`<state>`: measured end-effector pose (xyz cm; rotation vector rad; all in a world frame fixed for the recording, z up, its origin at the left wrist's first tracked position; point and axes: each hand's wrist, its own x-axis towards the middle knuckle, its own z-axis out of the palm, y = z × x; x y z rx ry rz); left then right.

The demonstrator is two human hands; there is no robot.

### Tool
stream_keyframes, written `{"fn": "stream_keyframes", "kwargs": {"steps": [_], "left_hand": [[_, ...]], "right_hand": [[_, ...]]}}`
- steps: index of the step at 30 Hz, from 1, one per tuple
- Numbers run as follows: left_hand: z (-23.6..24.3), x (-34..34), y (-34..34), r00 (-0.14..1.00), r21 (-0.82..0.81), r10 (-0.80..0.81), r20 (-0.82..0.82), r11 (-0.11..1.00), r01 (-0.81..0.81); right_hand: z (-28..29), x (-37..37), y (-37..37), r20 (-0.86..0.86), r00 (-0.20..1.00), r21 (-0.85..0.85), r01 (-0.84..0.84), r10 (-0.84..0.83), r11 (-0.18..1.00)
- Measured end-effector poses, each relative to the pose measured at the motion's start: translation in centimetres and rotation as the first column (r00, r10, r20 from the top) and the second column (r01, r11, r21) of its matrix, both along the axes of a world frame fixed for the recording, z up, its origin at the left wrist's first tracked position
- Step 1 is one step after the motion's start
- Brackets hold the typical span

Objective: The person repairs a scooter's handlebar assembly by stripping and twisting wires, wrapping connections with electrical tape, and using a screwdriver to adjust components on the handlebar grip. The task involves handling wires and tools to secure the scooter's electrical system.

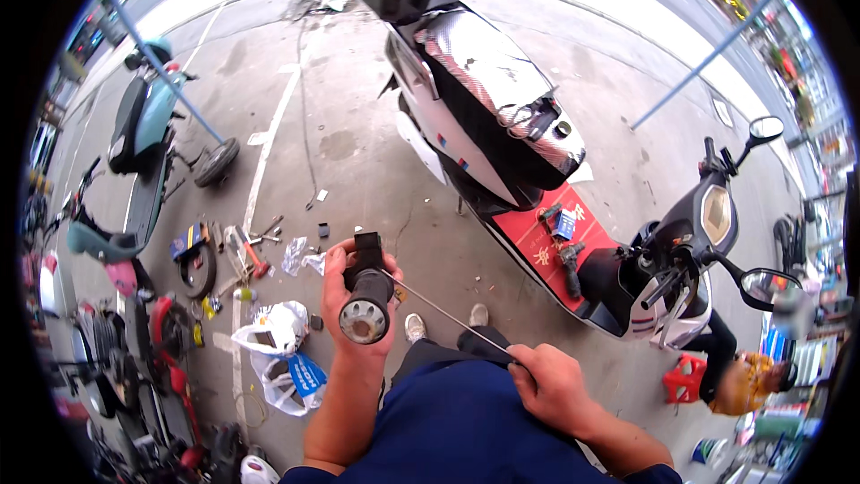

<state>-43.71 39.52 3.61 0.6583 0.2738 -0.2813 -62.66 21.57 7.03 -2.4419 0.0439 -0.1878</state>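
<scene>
My left hand (pixel 345 291) is wrapped round a black cylindrical part (pixel 366 296) that looks like a handlebar grip. Its round grey end, ringed with small holes, faces up toward me, and a square black piece sits at its far end. In my right hand (pixel 555 385), closed at the lower right, is a thin metal rod (pixel 448 315), like a long screwdriver's shaft; any handle is hidden by the fingers. The rod slants up to the left, and its far end meets the black part beside my left fingers. Whether it goes inside, I cannot tell.
A white scooter (pixel 466 125) stands ahead, with a power drill (pixel 570 267) and a blue box (pixel 564 224) on its red footboard. Plastic bags (pixel 278 341) and scattered tools (pixel 255 260) lie at left. Other scooters (pixel 139 152) stand farther left; a person (pixel 748 384) is at right.
</scene>
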Motion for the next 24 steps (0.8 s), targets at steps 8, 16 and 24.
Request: {"fn": "stream_keyframes", "kwargs": {"steps": [8,16,24], "left_hand": [[-1.6,3.3,-7.4,0.913,-0.318,-0.393,-0.104,0.883,0.344],[-1.1,5.7,-13.7,0.754,0.156,-0.656,0.01,0.746,0.647],[-0.4,5.9,-22.3,0.691,0.25,-0.722,-0.028,0.664,0.704]], "right_hand": [[-8.3,4.1,-3.1,0.142,0.956,0.045,0.251,-0.255,0.967],[-5.6,8.5,-10.7,-0.205,0.888,0.699,0.427,-0.412,0.573],[-2.6,12.9,-15.4,-0.183,0.872,0.8,0.401,-0.454,0.447]]}}
